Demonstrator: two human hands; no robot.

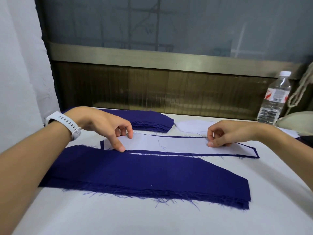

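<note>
Pressing the strip (177, 144) at mid-frame, our left hand (105, 126) and right hand (227, 133) sit near its ends, gripping nothing.

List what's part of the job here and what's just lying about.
In hand:
- white piece, laid on a navy piece
- left hand and right hand, fingertips on it
- near navy stack, likely next in line

Lying about:
- far navy stack
- spare white pieces
- water bottle
- cord
</note>
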